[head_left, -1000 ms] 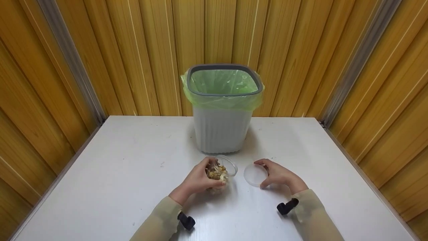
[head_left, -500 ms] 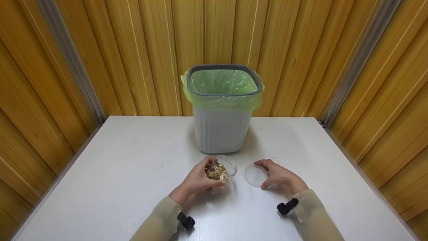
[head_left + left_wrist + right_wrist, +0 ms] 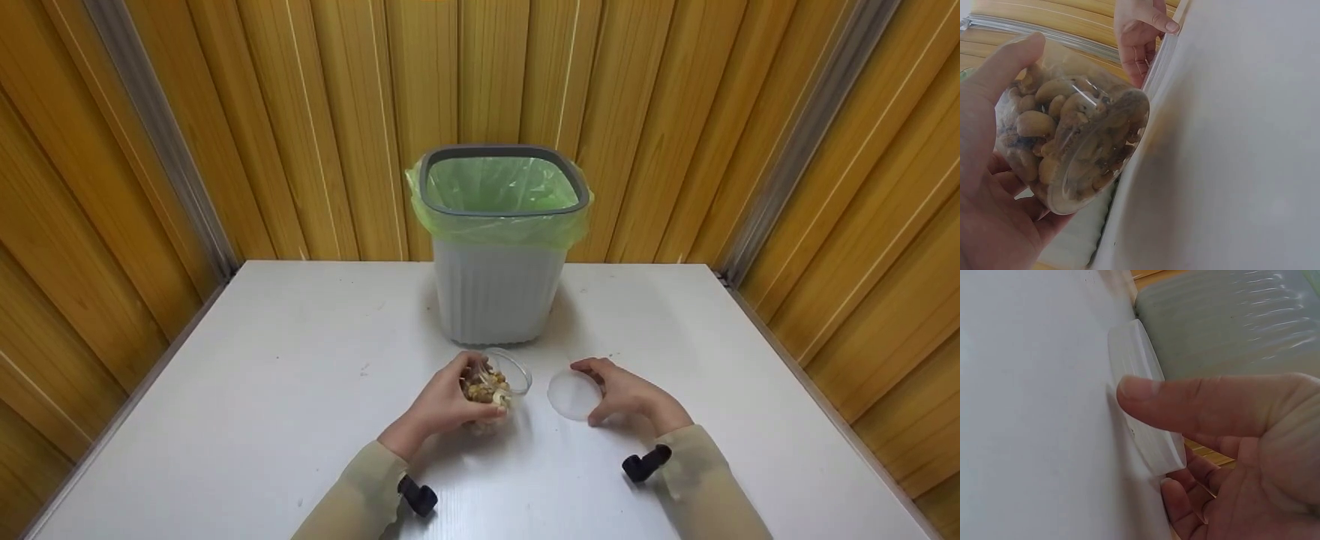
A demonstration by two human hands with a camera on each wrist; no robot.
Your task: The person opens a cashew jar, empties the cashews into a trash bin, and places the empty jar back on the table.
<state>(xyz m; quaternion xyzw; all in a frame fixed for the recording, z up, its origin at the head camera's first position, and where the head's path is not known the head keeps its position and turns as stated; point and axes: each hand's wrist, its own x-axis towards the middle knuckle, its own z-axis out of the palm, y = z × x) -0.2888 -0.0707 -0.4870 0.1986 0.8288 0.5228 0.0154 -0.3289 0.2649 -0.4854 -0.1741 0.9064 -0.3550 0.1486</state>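
My left hand point(image 3: 442, 397) grips a clear plastic jar point(image 3: 516, 371), tilted with its mouth to the right. Inside are brown and pale lumpy pieces point(image 3: 1039, 125) that look like mushrooms or nuts. The left wrist view shows the jar's bottom point(image 3: 1107, 157), with thumb and fingers curled round its wall. To the right lies a round translucent lid point(image 3: 572, 395) on the table. My right hand point(image 3: 630, 394) stands beside its right edge, thumb and fingers loosely bent around it. In the right wrist view the thumb point(image 3: 1185, 402) hides part of the lid point(image 3: 1137, 354).
Behind the hands stands a pale ribbed trash bin point(image 3: 499, 289) with a grey rim point(image 3: 517, 214) and a green bag liner point(image 3: 495, 184). Yellow wood-patterned walls enclose the white table point(image 3: 330, 337) on its back and sides.
The right thumb has drawn slightly away from the lid's near edge. The lid, the jar and the left hand look almost still.
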